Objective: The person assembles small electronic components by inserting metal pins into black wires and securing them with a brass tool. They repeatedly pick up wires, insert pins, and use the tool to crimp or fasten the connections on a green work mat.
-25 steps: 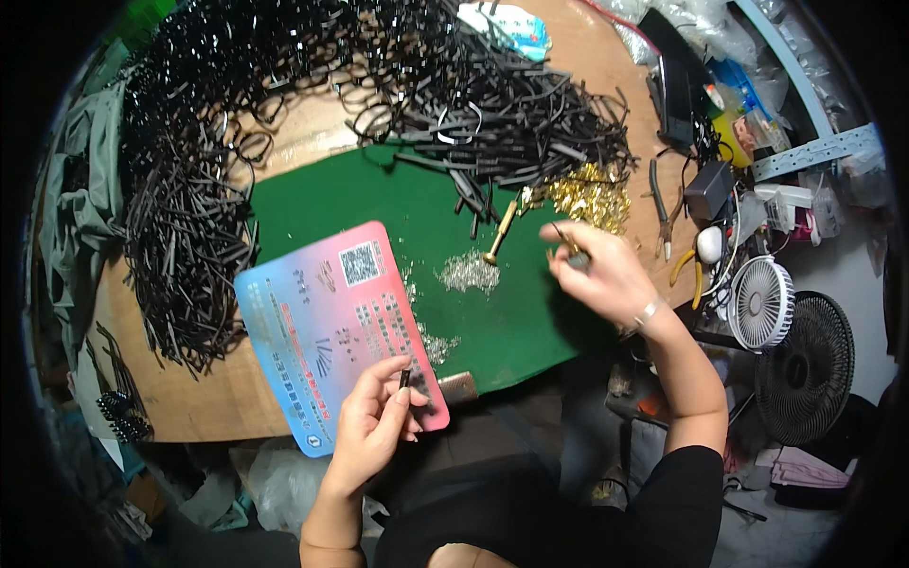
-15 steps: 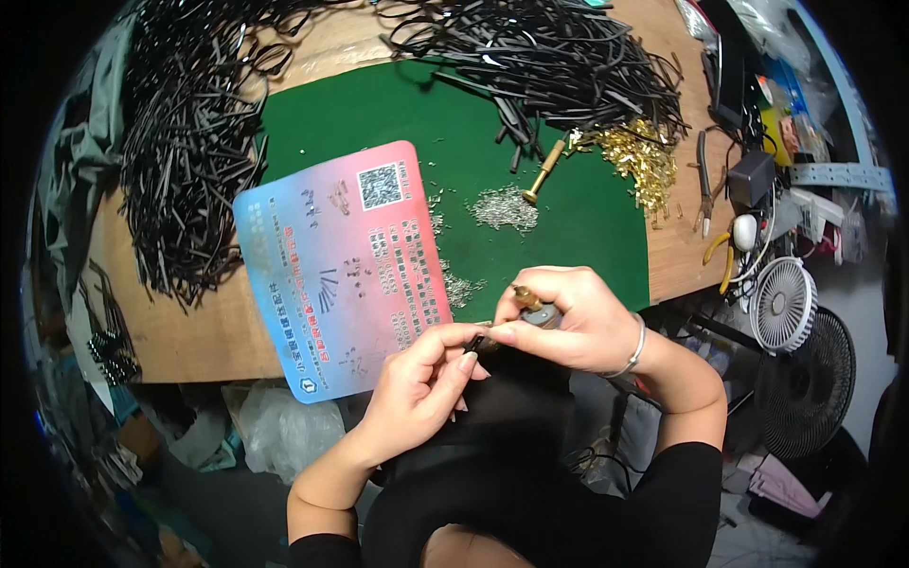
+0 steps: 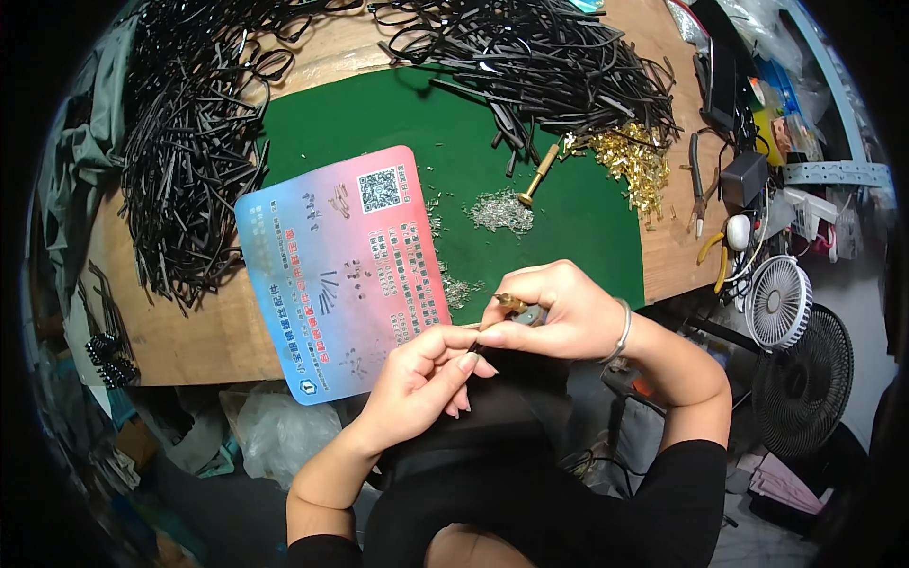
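Observation:
My left hand (image 3: 423, 379) and my right hand (image 3: 554, 312) meet at the near edge of the green mat (image 3: 445, 151), fingertips touching. The left pinches the end of a thin black cord piece (image 3: 473, 348). The right holds a small brass-coloured fitting (image 3: 513, 304) with a grey tool behind it. A pink and blue printed card (image 3: 346, 265) lies just left of the hands. Small silver bits (image 3: 500, 210) and a brass-handled tool (image 3: 538, 176) lie on the mat beyond them.
Heaps of black cords (image 3: 189, 161) cover the wooden table's left and back (image 3: 549, 57). A pile of gold fittings (image 3: 634, 161) lies at the mat's right edge. Pliers (image 3: 696, 185), a charger and clutter fill the right. Two fans (image 3: 778, 303) stand beside the table.
My right hand came back from the gold pile to the near edge and met my left hand, which left the card. The view has tilted down.

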{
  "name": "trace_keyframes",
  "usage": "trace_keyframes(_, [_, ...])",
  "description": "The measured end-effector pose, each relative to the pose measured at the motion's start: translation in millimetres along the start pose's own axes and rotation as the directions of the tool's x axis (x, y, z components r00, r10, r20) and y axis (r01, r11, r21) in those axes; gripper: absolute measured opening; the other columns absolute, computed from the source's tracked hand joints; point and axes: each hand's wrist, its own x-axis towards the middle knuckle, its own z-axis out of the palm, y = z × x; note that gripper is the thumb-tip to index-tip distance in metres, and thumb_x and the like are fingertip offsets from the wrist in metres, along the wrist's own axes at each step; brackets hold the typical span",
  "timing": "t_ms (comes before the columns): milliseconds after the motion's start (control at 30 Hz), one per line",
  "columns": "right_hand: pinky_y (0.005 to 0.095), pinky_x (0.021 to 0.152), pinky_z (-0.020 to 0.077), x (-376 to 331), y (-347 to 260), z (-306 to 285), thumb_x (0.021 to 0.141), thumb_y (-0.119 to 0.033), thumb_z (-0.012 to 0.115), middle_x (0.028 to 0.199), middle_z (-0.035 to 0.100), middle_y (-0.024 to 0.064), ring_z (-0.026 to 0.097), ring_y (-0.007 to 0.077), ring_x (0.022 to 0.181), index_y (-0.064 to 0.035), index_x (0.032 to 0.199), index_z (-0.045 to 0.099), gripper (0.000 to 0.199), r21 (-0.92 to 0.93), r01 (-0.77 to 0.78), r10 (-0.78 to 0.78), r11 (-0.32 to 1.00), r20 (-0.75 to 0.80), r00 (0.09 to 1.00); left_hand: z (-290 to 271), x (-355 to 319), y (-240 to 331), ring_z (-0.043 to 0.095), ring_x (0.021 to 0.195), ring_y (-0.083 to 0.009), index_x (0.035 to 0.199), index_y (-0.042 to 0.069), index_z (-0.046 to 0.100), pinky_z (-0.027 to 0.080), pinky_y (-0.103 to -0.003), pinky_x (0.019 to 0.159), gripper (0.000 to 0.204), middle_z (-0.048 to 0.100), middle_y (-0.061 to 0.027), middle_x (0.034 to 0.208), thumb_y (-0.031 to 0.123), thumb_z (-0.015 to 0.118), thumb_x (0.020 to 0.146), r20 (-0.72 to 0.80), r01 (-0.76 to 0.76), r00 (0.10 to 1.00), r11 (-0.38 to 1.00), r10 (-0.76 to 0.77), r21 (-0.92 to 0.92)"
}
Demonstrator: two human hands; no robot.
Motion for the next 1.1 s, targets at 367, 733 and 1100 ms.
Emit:
trace_keyframes(367, [0.0206, 0.063, 0.044, 6, 21, 4, 0.075, -0.03, 0.076, 0.082, 0.055, 0.0016, 0.051, 0.0055, 0.072, 0.0004, 0.098, 0.053, 0.045, 0.361, -0.514, 0.422, 0.778, 0.306, 0.853, -3, 5, -18, 0.056, 0.064, -0.006, 0.121, 0.001, 0.05, 0.048, -0.021, 0.061, 0.028, 0.064, -0.0077, 0.093, 0.006, 0.044, 0.094, 0.019, -0.054, 0.998, 0.995, 0.052, 0.088])
trace_keyframes(733, [0.0421, 0.078, 0.0493, -27, 21, 0, 0.087, -0.019, 0.056, 0.102, 0.047, 0.021, 0.058, 0.0382, 0.085, 0.0001, 0.119, 0.039, 0.041, -0.341, -0.276, 0.219, 0.898, -0.197, 0.956, -17, 8, -20, 0.059, 0.065, -0.0095, 0.122, -0.003, 0.046, 0.052, -0.024, 0.062, 0.03, 0.064, -0.0098, 0.094, -0.002, 0.042, 0.092, -0.271, -0.087, 0.945, 0.939, 0.183, 0.332])
trace_keyframes(1100, [0.0329, 0.051, 0.0493, -8, 35, 10, 0.08, -0.01, 0.063, 0.088, 0.048, 0.0104, 0.059, 0.0226, 0.062, -0.0082, 0.115, 0.056, 0.036, -0.717, -0.159, -0.076, 0.679, -0.284, 0.956, -11, 28, -24, 0.061, 0.06, -0.0102, 0.118, -0.004, 0.05, 0.05, -0.024, 0.057, 0.03, 0.067, -0.0109, 0.089, -0.005, 0.043, 0.089, -0.258, -0.17, 0.903, 0.836, 0.345, 0.522])
